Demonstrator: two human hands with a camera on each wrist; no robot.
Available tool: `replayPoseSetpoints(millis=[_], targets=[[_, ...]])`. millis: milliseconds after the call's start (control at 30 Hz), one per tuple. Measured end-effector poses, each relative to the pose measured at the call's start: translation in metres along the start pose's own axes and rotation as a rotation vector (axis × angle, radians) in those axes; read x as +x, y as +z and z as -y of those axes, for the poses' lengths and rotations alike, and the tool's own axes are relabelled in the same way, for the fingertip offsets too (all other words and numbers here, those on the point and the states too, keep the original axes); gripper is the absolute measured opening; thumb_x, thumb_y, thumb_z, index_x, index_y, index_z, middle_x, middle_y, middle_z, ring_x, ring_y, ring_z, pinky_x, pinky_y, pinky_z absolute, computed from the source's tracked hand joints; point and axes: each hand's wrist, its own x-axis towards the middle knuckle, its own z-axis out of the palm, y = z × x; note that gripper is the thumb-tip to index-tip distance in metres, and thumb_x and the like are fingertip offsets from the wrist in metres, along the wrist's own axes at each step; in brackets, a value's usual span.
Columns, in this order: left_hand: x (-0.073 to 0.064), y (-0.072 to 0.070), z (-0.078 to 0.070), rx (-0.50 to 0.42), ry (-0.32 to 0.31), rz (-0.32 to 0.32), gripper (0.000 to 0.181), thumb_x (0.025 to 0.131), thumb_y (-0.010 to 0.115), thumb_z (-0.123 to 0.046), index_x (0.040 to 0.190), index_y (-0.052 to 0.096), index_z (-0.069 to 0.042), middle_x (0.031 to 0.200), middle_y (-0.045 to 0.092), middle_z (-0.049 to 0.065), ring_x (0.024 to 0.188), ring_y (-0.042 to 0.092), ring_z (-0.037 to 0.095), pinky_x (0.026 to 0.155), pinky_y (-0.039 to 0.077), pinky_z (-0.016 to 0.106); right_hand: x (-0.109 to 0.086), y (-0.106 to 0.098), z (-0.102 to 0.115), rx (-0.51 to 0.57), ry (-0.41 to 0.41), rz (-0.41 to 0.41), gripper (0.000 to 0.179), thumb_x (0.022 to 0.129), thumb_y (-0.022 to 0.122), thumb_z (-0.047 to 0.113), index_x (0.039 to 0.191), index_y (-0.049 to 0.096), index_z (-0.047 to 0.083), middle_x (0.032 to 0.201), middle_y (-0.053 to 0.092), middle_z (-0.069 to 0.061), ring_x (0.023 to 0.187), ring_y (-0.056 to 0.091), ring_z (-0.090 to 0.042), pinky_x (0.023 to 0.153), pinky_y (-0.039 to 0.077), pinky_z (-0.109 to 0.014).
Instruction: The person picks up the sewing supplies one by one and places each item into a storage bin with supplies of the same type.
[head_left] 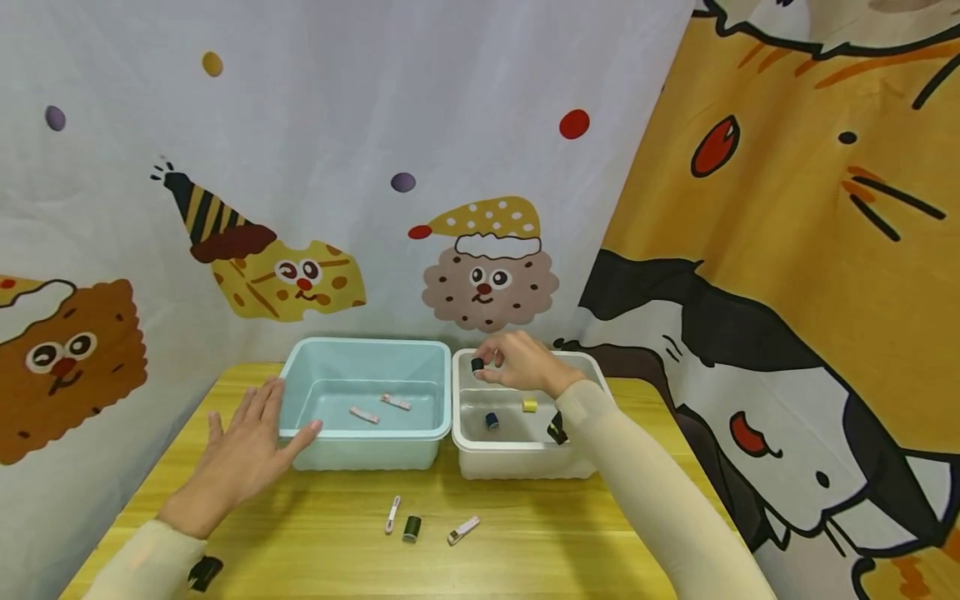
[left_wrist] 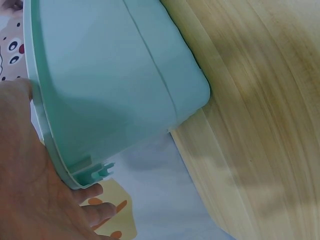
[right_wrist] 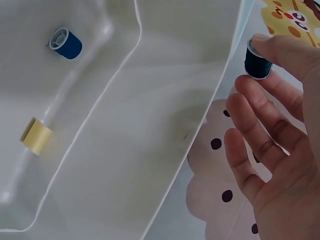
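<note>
Between thumb and fingers my right hand (head_left: 520,363) pinches a dark spool of thread (right_wrist: 258,61) over the white bin (head_left: 517,447). Inside that bin lie a blue thread spool (right_wrist: 68,44) and a yellow thread spool (right_wrist: 37,136). My left hand (head_left: 243,446) rests with extended fingers at the left front corner of the light blue bin (head_left: 367,454), thumb along its rim. Two small pinkish strips (head_left: 364,414) lie on the blue bin's floor. On the table in front are a dark green thread spool (head_left: 412,528) and two more small pale strips (head_left: 464,530).
Both bins stand side by side on a wood-grain table (head_left: 315,550). Behind them hangs a white curtain (head_left: 315,125) with cartoon prints, and an orange patterned cloth (head_left: 795,208) hangs at the right. A black strap piece (head_left: 204,573) shows at my left wrist.
</note>
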Motion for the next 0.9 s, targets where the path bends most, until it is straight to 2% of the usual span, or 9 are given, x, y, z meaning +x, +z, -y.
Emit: replayPoseSetpoints(millis=[333, 700, 800, 900], targets=[[0.000, 0.000, -0.002, -0.002, 0.003, -0.002, 0.119, 0.114, 0.047, -0.083, 0.183, 0.013, 0.008, 0.190, 0.019, 0.037, 0.171, 0.021, 0.070, 0.123, 0.006, 0.103, 0.004, 0.005, -0.009, 0.001, 0.012, 0.013, 0.026, 0.101, 0.094, 0.033, 0.123, 0.089, 0.020, 0.114, 0.087, 0.003, 0.099, 0.081, -0.014, 0.087, 0.068, -0.036], [0.001, 0.000, -0.001, 0.000, 0.005, -0.003, 0.119, 0.114, 0.047, -0.083, 0.183, 0.013, 0.008, 0.190, 0.020, 0.036, 0.172, 0.021, 0.070, 0.123, 0.007, 0.103, 0.003, 0.007, -0.015, 0.029, 0.038, 0.024, 0.028, 0.101, 0.094, 0.034, 0.123, 0.088, 0.018, 0.112, 0.087, 0.003, 0.103, 0.084, -0.024, 0.088, 0.068, -0.038], [0.000, 0.000, -0.001, 0.001, 0.004, -0.001, 0.120, 0.114, 0.047, -0.083, 0.183, 0.013, 0.008, 0.190, 0.019, 0.036, 0.172, 0.021, 0.069, 0.123, 0.007, 0.103, 0.002, 0.007, -0.015, 0.040, 0.047, 0.034, 0.037, 0.100, 0.095, 0.035, 0.130, 0.087, 0.016, 0.118, 0.088, -0.001, 0.105, 0.084, -0.025, 0.089, 0.069, -0.040], [0.000, 0.000, 0.000, 0.000, 0.002, -0.002, 0.120, 0.114, 0.047, -0.083, 0.183, 0.013, 0.008, 0.190, 0.019, 0.036, 0.172, 0.020, 0.069, 0.123, 0.007, 0.103, 0.002, 0.006, -0.014, 0.046, 0.068, 0.051, 0.054, 0.098, 0.097, 0.039, 0.145, 0.082, 0.015, 0.132, 0.086, -0.009, 0.113, 0.084, -0.031, 0.094, 0.069, -0.048]])
